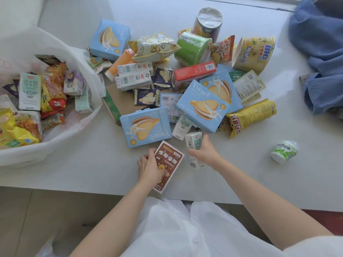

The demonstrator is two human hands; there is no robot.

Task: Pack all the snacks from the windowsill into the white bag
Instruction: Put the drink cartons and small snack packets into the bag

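Observation:
A pile of snacks covers the white windowsill [92, 173]: several light blue biscuit boxes [145, 127], milk cartons, a red box [194, 71], chip tubs and bags. My left hand [148, 167] grips a brown drink carton [168, 166] near the sill's front edge. My right hand [204, 151] holds a small white milk carton [194, 143] just right of it. The white bag [55, 143] lies open at the left, holding milk cartons and snack packets.
A small white and green bottle [284, 151] lies alone to the right. A blue cloth [321, 52] is heaped at the far right. A flattened cardboard piece [118, 104] sits under the pile. The sill's front edge runs just below my hands.

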